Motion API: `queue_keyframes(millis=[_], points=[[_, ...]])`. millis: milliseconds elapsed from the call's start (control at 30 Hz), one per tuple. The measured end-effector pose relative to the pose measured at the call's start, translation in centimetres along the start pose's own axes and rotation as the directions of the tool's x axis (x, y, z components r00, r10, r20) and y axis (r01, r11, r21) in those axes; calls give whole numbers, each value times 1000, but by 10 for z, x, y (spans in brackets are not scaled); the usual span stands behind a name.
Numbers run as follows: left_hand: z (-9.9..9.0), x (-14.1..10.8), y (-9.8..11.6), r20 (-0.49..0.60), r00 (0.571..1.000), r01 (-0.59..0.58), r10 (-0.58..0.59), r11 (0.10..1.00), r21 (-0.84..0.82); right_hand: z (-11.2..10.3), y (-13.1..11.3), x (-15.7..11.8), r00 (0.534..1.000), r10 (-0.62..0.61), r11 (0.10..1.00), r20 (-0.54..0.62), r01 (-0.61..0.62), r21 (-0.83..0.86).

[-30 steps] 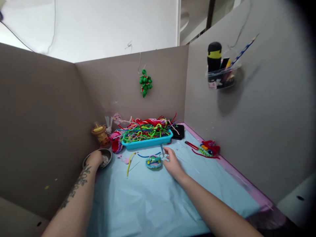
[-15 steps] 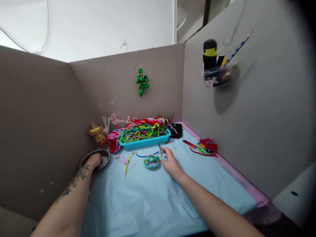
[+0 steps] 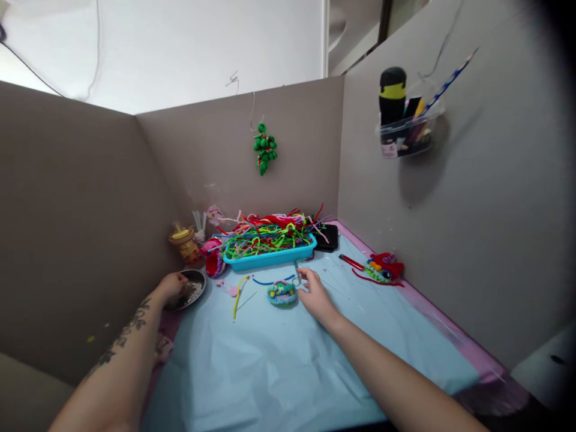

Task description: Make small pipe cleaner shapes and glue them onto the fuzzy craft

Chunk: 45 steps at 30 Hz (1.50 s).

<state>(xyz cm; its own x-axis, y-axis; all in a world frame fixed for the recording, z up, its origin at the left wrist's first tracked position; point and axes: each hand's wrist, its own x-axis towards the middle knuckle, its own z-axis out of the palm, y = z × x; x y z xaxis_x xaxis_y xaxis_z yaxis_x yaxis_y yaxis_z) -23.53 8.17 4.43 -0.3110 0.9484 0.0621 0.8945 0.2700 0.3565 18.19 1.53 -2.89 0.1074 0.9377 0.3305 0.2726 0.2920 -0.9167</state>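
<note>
Head view showed me the left hand point(image 3: 173, 287) at the bowl point(image 3: 204, 288), centre-left, its grip unreadable; the right hand point(image 3: 316, 297), loosely spread, beside the fuzzy ornament point(image 3: 281, 294) mid-frame; tabletop point(image 3: 252, 372) stretched wide below, pink-edged lower right.

The table cover point(image 3: 252, 372) is pale blue, its right edge pink. At its left edge the bowl point(image 3: 203, 291) is silver-grey; mid-cover, the fuzzy ornament point(image 3: 281, 294) is turquoise with yellow spots. Toward the far edge, a bright blue tray point(image 3: 270, 260) holds red, lime-green and pink pipe cleaners point(image 3: 275, 231).
</note>
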Motion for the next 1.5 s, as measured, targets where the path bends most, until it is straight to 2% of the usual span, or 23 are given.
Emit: queue_keyframes(millis=[167, 400, 567, 700, 900, 1067, 1233, 1500], points=[[-3, -9, -3, 90, 992, 115, -91, 944, -309, 1, 2, 0, 999, -31, 999, -10, 31, -14], [-4, -14, -7, 92, 991, 131, -96, 829, -544, 3, 6, 0, 998, -67, 997, -19, 66, -28], [-7, -11, -9, 203, 956, 290, -212, 571, -768, 2, 5, 0, 998, -61, 998, -15, 60, -34], [-7, -9, -9, 230, 941, 326, -249, 477, -816, 3, 5, -1, 998, -66, 997, -17, 65, -33], [-9, -4, -4, 264, 921, 345, -286, 286, -894, 4, 7, 0, 998, -61, 998, -12, 60, -34], [-7, -4, -4, 327, 902, 383, -283, 171, -908, 4, 7, -1, 999, -46, 998, 7, 46, -43], [-6, -6, -6, 372, 890, 416, -265, 135, -899, 4, 7, -1, 999, -35, 999, 13, 35, -38], [-7, -8, -5, 385, 892, 426, -236, 159, -891, 3, 6, -1, 1000, -27, 999, 10, 27, -29]])
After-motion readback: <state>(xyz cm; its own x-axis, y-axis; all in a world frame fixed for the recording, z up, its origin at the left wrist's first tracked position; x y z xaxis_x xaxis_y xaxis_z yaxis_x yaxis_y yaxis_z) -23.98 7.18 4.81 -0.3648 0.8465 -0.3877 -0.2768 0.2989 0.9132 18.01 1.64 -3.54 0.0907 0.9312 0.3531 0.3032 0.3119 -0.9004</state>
